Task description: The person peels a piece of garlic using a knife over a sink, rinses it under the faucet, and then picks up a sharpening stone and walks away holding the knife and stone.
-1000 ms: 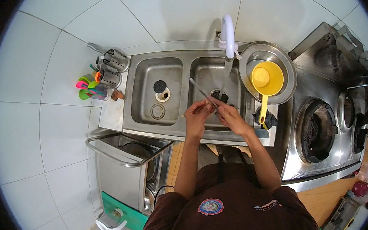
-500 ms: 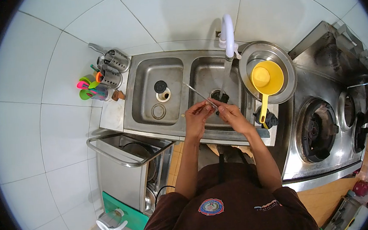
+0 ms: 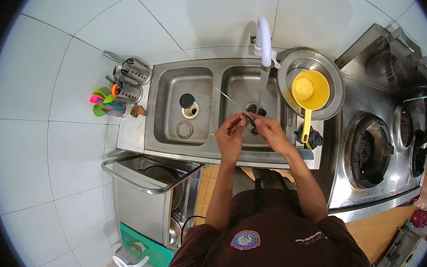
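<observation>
A thin metal utensil, perhaps a knife (image 3: 232,100), slants up and left from between my two hands, above the near side of the right sink basin (image 3: 230,82). My right hand (image 3: 269,131) is closed on its lower end, where the handle is hidden by the fingers. My left hand (image 3: 231,134) is pinched beside it on something small that I cannot make out. Water runs from the white faucet (image 3: 265,39) into the basin behind my hands. Dark pieces (image 3: 259,111) lie around the drain.
The left basin (image 3: 163,97) holds a black stopper (image 3: 187,101). A yellow dipper (image 3: 320,91) rests in a metal bowl (image 3: 336,66) on the right. Utensil holders (image 3: 129,91) stand at the left; a stove (image 3: 338,189) is at the far right.
The utensil's tip swung left, then slightly back to the right and up. My left hand has shifted slightly and its fingers have come apart from my right hand.
</observation>
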### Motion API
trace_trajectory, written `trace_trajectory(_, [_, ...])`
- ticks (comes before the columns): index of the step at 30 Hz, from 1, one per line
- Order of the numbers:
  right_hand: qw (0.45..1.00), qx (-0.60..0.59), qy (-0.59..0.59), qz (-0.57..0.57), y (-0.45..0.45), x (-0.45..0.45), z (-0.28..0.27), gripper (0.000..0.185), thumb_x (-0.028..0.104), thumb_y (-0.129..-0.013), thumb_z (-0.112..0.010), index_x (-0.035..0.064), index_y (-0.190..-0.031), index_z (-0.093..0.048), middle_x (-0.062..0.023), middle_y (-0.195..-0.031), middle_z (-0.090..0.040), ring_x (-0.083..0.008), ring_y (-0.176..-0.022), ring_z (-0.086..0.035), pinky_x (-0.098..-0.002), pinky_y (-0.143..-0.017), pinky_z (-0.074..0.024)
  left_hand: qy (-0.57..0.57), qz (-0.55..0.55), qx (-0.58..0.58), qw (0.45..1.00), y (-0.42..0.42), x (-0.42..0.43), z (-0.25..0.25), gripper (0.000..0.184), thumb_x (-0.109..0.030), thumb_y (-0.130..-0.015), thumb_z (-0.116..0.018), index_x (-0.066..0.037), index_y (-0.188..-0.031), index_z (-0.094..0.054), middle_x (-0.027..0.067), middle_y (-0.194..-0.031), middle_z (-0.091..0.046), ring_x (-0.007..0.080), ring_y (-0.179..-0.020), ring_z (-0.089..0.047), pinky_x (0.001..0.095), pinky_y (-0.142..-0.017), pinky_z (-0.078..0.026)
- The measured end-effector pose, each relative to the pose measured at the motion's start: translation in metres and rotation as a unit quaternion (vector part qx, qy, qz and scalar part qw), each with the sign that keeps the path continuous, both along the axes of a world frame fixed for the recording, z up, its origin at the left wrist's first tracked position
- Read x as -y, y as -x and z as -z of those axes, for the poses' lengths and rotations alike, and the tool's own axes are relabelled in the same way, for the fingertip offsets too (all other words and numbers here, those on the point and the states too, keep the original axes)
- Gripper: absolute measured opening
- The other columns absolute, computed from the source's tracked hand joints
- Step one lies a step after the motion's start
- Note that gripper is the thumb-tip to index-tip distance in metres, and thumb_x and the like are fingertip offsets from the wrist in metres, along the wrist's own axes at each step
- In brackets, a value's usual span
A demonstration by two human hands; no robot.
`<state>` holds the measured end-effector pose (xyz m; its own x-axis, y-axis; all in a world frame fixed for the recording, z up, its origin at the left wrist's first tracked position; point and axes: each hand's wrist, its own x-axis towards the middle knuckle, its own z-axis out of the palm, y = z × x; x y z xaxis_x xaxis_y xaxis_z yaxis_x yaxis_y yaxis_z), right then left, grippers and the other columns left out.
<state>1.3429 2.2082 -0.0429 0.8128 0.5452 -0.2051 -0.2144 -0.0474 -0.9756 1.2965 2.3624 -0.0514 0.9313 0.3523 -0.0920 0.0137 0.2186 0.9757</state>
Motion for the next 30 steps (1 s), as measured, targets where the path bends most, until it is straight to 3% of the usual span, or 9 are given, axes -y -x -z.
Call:
trace_trajectory(2, [0.999, -0.023, 0.006, -0.021, 0.001, 0.004, -0.013, 0.043, 0.032, -0.104, -0.048, 0.0064, -0.137, -0.056, 0.0029, -0.095, -0.063, -0.0042, -0.074, -0.041, -0.0191, -0.069, -0.0392, -0.031, -0.016, 0.009, 0.999, -0.001, 0.002, 0.001, 0.023, -0.003, -0.093, -0.064, 0.005, -0.114, -0.064, 0.0095, -0.105, -0.069, 0.0147, -0.096, -0.066, 0.0272, -0.087, -0.053])
trace_trajectory(6, [0.999, 0.031, -0.016, 0.030, 0.005, -0.008, -0.007, 0.053, 0.042, -0.103, -0.049, 0.0056, -0.142, -0.050, 0.0097, -0.065, -0.033, -0.0034, -0.059, -0.028, -0.0211, -0.052, -0.0238, -0.042, -0.027, 0.011, 0.999, -0.003, 0.004, 0.004, 0.023, -0.003, -0.094, -0.063, 0.004, -0.115, -0.064, 0.0093, -0.105, -0.069, 0.0145, -0.096, -0.066, 0.0267, -0.088, -0.052])
trace_trajectory(11, [0.999, 0.014, -0.035, 0.031, 0.001, -0.006, 0.001, 0.051, 0.039, -0.103, -0.048, 0.0044, -0.142, -0.050, 0.0098, -0.066, -0.033, -0.0031, -0.059, -0.028, -0.0206, -0.053, -0.0244, -0.012, -0.030, 0.000, 0.999, -0.005, 0.007, -0.001, 0.022, -0.003, -0.094, -0.063, 0.004, -0.115, -0.064, 0.0091, -0.106, -0.069, 0.0139, -0.095, -0.065, 0.0263, -0.087, -0.052])
trace_trajectory(14, [0.999, -0.004, -0.047, 0.025, 0.006, -0.007, -0.011, 0.043, 0.032, -0.104, -0.050, 0.0055, -0.136, -0.057, 0.0034, -0.092, -0.060, -0.0040, -0.077, -0.041, -0.0190, -0.072, -0.0401, 0.021, -0.044, 0.004, 0.999, -0.008, 0.009, 0.000, 0.022, -0.003, -0.094, -0.062, 0.004, -0.115, -0.064, 0.0088, -0.106, -0.069, 0.0139, -0.095, -0.065, 0.0268, -0.087, -0.052])
trace_trajectory(18, [0.999, 0.005, 0.001, 0.053, 0.000, -0.006, 0.008, 0.044, 0.032, -0.104, -0.050, 0.0066, -0.139, -0.054, 0.0040, -0.086, -0.056, -0.0036, -0.072, -0.039, -0.0197, -0.068, -0.0402, 0.003, -0.026, -0.005, 1.000, -0.008, 0.009, 0.003, 0.022, -0.003, -0.096, -0.060, 0.005, -0.116, -0.064, 0.0090, -0.106, -0.068, 0.0153, -0.095, -0.065, 0.0283, -0.088, -0.053])
trace_trajectory(23, [0.998, -0.044, -0.052, 0.000, -0.003, 0.003, -0.001, 0.044, 0.030, -0.104, -0.050, 0.0078, -0.142, -0.051, 0.0040, -0.084, -0.051, -0.0031, -0.067, -0.034, -0.0201, -0.061, -0.0370, -0.002, -0.030, 0.014, 0.999, -0.010, 0.014, -0.004, 0.022, -0.004, -0.096, -0.059, 0.005, -0.117, -0.063, 0.0093, -0.106, -0.068, 0.0165, -0.097, -0.065, 0.0288, -0.088, -0.053])
trace_trajectory(26, [0.997, 0.016, -0.069, 0.032, 0.002, -0.006, -0.010, 0.053, 0.042, -0.103, -0.047, 0.0072, -0.144, -0.049, 0.0097, -0.069, -0.035, -0.0037, -0.060, -0.028, -0.0207, -0.053, -0.0245, 0.007, -0.032, 0.004, 0.999, -0.013, 0.013, -0.002, 0.023, -0.005, -0.096, -0.060, 0.005, -0.117, -0.063, 0.0094, -0.106, -0.068, 0.0158, -0.097, -0.065, 0.0281, -0.088, -0.053])
trace_trajectory(28, [0.997, 0.038, -0.055, 0.037, 0.000, -0.007, -0.008, 0.050, 0.038, -0.104, -0.048, 0.0066, -0.142, -0.050, 0.0097, -0.070, -0.038, -0.0031, -0.061, -0.029, -0.0206, -0.053, -0.0246, -0.016, -0.034, 0.000, 0.999, -0.013, 0.014, -0.001, 0.023, -0.004, -0.096, -0.060, 0.005, -0.117, -0.063, 0.0098, -0.105, -0.068, 0.0155, -0.097, -0.065, 0.0277, -0.088, -0.052])
trace_trajectory(30, [0.997, 0.054, -0.031, 0.050, 0.000, -0.008, -0.006, 0.046, 0.034, -0.103, -0.049, 0.0069, -0.140, -0.053, 0.0041, -0.086, -0.049, -0.0062, -0.074, -0.040, -0.0230, -0.065, -0.0318, -0.045, -0.040, 0.003, 0.998, -0.014, 0.015, -0.002, 0.022, -0.003, -0.096, -0.060, 0.005, -0.117, -0.063, 0.0094, -0.105, -0.068, 0.0148, -0.096, -0.065, 0.0279, -0.087, -0.052])
